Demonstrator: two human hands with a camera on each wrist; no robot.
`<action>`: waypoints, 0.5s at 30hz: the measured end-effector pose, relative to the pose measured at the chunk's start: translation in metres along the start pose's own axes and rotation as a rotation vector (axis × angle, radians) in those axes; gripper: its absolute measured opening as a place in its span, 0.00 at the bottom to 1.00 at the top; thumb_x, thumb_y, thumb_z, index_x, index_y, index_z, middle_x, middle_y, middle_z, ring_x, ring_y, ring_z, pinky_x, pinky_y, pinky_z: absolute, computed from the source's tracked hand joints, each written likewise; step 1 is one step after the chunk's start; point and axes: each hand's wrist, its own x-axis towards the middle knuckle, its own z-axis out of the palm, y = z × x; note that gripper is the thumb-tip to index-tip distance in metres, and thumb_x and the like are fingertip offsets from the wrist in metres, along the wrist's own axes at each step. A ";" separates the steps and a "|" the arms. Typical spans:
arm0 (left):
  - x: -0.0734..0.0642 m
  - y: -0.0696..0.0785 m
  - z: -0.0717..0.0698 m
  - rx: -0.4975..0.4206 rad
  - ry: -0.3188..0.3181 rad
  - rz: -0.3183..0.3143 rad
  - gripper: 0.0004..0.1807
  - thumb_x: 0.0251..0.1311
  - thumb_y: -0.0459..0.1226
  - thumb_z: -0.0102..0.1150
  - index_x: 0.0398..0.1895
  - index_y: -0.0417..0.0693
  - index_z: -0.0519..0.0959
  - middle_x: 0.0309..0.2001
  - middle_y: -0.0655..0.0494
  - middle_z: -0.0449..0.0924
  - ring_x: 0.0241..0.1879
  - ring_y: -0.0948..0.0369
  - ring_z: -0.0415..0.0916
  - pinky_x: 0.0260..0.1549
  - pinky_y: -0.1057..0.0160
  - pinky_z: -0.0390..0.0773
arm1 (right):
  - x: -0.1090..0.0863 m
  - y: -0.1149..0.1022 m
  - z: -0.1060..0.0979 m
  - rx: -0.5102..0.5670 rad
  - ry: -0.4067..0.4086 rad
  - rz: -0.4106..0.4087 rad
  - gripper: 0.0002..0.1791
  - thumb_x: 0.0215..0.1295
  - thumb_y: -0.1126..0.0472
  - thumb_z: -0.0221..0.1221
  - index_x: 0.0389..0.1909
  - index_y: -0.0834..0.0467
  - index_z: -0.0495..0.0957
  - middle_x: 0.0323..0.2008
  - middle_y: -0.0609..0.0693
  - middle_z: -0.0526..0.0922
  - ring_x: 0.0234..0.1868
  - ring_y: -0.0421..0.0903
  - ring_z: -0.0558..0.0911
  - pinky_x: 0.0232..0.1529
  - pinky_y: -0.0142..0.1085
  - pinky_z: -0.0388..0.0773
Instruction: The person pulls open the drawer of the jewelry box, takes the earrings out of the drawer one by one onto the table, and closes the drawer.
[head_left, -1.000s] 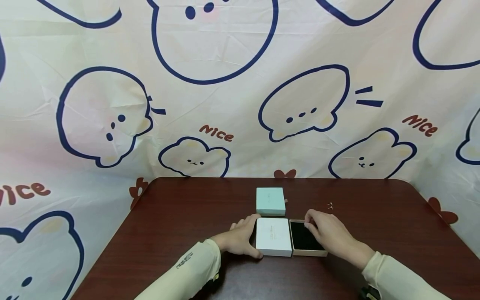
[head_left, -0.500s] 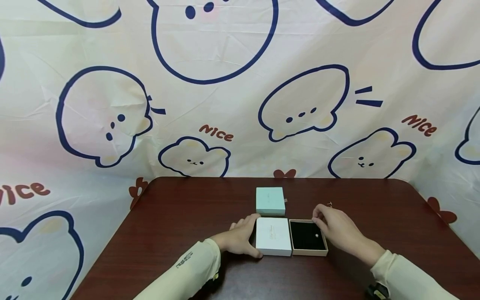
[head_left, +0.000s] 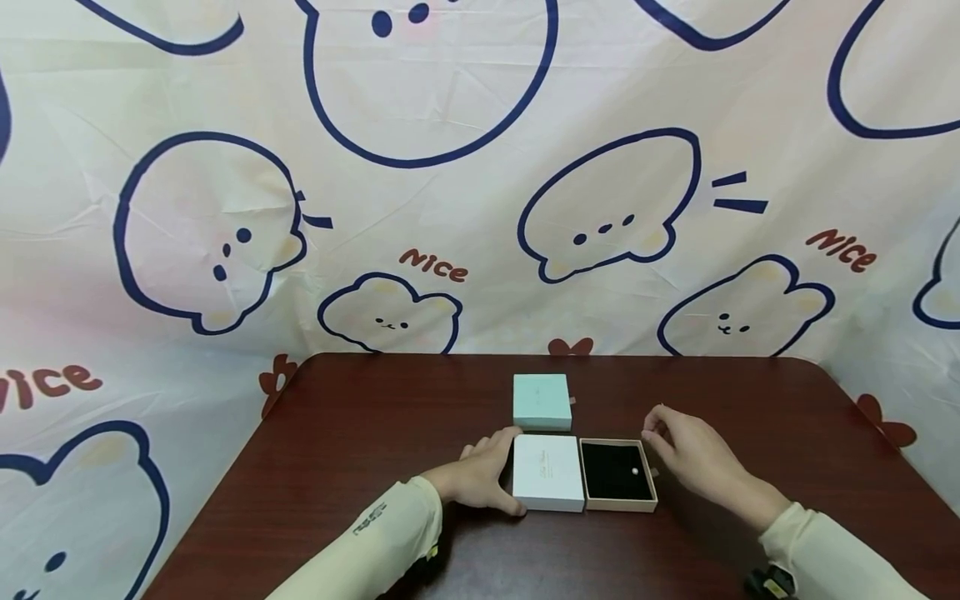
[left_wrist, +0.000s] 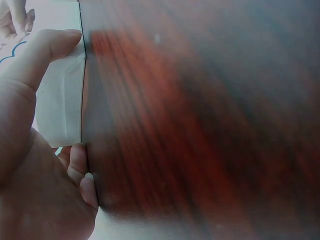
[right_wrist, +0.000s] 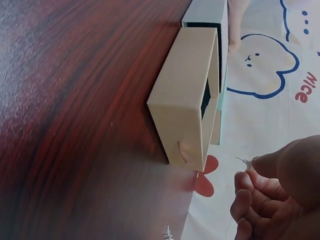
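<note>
On the dark reddish-brown wooden table (head_left: 375,400), the left hand (head_left: 480,477) grips the square white box (head_left: 547,473) between thumb and fingers. Beside the black-lined beige tray (head_left: 621,506), which bears a round white bead (head_left: 635,472), the right hand (head_left: 697,454) pinches a tiny whitish piece (right_wrist: 244,161) with a thin pin.

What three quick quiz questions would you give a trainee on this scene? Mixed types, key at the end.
1. True or false: the mint box sits farther back on the table than the drawer.

2. What does the right hand pinch?
A) a pen
B) a small pin-like piece
C) a spoon

3. Fill in the colour: the left hand is on the ___ box.

Key:
1. True.
2. B, seen best in the right wrist view.
3. White: its thumb and fingers are at the white box.
</note>
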 end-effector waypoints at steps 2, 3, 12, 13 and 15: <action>0.000 0.000 0.000 0.000 -0.001 0.000 0.60 0.44 0.51 0.79 0.78 0.53 0.51 0.72 0.56 0.61 0.53 0.62 0.60 0.48 0.61 0.57 | -0.001 0.002 -0.001 0.006 -0.002 0.012 0.03 0.70 0.63 0.61 0.35 0.53 0.77 0.26 0.43 0.77 0.24 0.37 0.70 0.26 0.32 0.67; 0.000 0.000 0.000 0.000 -0.001 0.000 0.60 0.44 0.51 0.79 0.78 0.53 0.50 0.72 0.55 0.61 0.54 0.62 0.60 0.49 0.61 0.57 | -0.001 0.002 -0.001 0.006 0.000 0.016 0.03 0.70 0.63 0.61 0.35 0.53 0.77 0.26 0.43 0.77 0.24 0.37 0.70 0.26 0.32 0.67; 0.000 0.001 0.000 0.000 0.003 0.005 0.60 0.44 0.51 0.78 0.77 0.52 0.51 0.72 0.55 0.62 0.53 0.62 0.61 0.49 0.61 0.57 | -0.004 0.012 0.000 -0.019 0.027 0.023 0.03 0.69 0.63 0.61 0.35 0.55 0.77 0.28 0.43 0.78 0.26 0.37 0.71 0.28 0.31 0.66; 0.000 0.001 0.000 0.000 0.004 0.004 0.60 0.44 0.51 0.78 0.77 0.52 0.51 0.72 0.55 0.62 0.53 0.62 0.61 0.49 0.61 0.57 | -0.004 0.014 0.000 -0.021 0.028 0.025 0.03 0.69 0.63 0.61 0.35 0.55 0.77 0.28 0.43 0.79 0.27 0.37 0.71 0.28 0.31 0.66; 0.000 0.001 0.000 0.000 0.005 0.004 0.60 0.44 0.51 0.78 0.77 0.52 0.51 0.71 0.55 0.62 0.53 0.62 0.61 0.48 0.61 0.57 | -0.005 0.016 0.000 -0.023 0.028 0.030 0.03 0.69 0.63 0.61 0.35 0.55 0.78 0.28 0.43 0.79 0.27 0.38 0.71 0.28 0.31 0.67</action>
